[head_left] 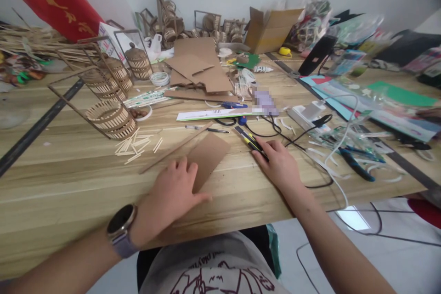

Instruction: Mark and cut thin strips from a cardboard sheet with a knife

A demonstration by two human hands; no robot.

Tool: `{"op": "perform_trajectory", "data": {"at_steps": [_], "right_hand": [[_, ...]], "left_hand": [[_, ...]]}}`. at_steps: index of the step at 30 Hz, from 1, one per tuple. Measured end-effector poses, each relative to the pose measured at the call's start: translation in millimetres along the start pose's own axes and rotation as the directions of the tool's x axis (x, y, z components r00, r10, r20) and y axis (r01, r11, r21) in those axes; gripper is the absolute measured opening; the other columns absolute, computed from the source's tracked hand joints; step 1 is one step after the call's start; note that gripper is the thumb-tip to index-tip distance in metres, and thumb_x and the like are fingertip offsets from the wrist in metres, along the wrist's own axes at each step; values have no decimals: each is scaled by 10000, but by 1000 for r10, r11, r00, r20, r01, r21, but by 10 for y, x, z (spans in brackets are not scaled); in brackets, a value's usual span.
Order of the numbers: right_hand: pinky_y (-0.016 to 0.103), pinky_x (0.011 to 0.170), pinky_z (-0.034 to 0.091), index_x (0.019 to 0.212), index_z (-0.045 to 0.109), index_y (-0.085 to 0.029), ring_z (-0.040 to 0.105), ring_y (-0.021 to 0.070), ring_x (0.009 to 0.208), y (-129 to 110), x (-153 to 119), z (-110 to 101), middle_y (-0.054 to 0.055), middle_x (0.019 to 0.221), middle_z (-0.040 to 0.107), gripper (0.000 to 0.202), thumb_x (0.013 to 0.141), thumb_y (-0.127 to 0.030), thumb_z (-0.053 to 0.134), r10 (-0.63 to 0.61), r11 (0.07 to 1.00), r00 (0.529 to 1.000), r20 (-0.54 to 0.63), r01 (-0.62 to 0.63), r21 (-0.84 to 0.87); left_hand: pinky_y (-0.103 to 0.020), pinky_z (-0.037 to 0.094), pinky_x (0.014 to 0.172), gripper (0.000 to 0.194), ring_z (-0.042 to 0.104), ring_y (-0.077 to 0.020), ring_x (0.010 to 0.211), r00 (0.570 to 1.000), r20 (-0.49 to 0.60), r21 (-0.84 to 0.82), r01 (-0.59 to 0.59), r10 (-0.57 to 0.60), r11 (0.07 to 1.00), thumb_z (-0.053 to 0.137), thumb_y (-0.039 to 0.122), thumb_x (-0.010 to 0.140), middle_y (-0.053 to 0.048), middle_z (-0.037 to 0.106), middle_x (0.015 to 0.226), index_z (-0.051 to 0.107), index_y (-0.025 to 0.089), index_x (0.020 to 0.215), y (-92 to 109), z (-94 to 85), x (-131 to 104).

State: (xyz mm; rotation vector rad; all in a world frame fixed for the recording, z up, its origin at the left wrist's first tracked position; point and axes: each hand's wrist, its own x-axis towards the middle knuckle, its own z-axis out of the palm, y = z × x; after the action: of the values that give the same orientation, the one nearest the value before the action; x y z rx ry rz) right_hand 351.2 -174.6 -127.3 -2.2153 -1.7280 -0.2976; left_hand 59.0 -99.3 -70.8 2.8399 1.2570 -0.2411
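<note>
My left hand [174, 188], with a watch on its wrist, rests over the left edge of a small brown cardboard piece [212, 156]. Its thumb points out to the right, apart from the fingers. To the right, my right hand [280, 165] has its fingers round a black and yellow utility knife [247, 137], which lies low over the tabletop with its front end pointing away from me. A thin cardboard strip [172, 151] lies left of the cardboard piece. Beyond it are a pen [206, 128] and a white ruler-like strip [213, 114].
Small wooden sticks [134, 147] lie scattered beside a slatted bucket [112, 119] with a tall handle. Larger cardboard sheets [195, 64] are stacked farther back. Black cables and a white power strip [306, 115] are on the right, with pliers [356, 165] nearby.
</note>
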Motion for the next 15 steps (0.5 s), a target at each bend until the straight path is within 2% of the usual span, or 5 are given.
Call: {"op": "perform_trajectory", "data": {"at_steps": [3, 9, 12, 15], "right_hand": [[361, 705, 542, 1362, 655, -208, 677, 278, 939, 5, -5, 12, 123, 1091, 686, 456, 1006, -442, 494, 3, 1000, 1000, -12, -3, 26], [380, 700, 542, 1348, 661, -225, 669, 282, 917, 25, -11, 12, 118, 1068, 681, 462, 1000, -463, 472, 20, 997, 999, -46, -17, 80], [395, 713, 548, 1355, 654, -192, 672, 293, 924, 34, -10, 5, 132, 1068, 679, 486, 1002, -466, 463, 30, 996, 999, -43, -26, 90], [399, 739, 551, 1351, 656, -161, 676, 301, 946, 35, -11, -4, 146, 1084, 681, 504, 1004, -473, 464, 28, 996, 999, -30, -25, 90]], "left_hand": [[-480, 531, 917, 525, 620, -381, 1092, 999, -2, -28, -39, 39, 999, 826, 489, 797, -205, 643, 1245, 657, 138, 1150, 54, 38, -65], [-540, 465, 1078, 466, 529, -388, 1286, 978, 12, -241, -199, 208, 950, 778, 287, 782, -187, 576, 1410, 644, 147, 1206, -80, 34, -95], [-514, 455, 1109, 422, 472, -371, 1378, 953, 26, -335, -275, 301, 901, 740, 249, 790, -153, 539, 1494, 655, 170, 1195, -116, -10, -121], [-438, 461, 1118, 362, 529, -291, 1369, 919, 53, -451, -327, 391, 830, 645, 235, 875, -94, 586, 1482, 660, 209, 1235, -180, -123, -105]]}}
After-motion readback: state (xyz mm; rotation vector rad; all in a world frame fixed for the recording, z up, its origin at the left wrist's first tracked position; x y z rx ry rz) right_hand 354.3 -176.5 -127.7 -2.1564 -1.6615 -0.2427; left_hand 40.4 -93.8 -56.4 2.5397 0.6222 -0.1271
